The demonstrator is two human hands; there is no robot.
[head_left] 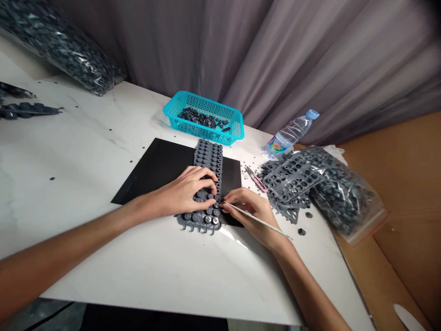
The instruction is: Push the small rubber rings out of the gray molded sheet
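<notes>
A long dark grey moulded rubber sheet [209, 154] with rows of round knobs lies across a black mat [151, 168]. My left hand [188, 191] rests on the sheet from the left, its fingers curled and thumb bent in, gripping it near the knobs. From the right, my right hand [253, 211] pinches a thin pale stick [258, 219], whose back end runs out over the wrist. The fingertips of this hand are at the sheet's right edge, beside the left fingertips. What lies between the fingertips is too small to make out.
Behind stands a turquoise basket [203, 134] holding small dark parts. To the right lie pink-handled snips [256, 179], perforated grey sheets [289, 179], a bag of dark parts [344, 202] and a water bottle [291, 133]. A large filled bag [69, 50] lies back left.
</notes>
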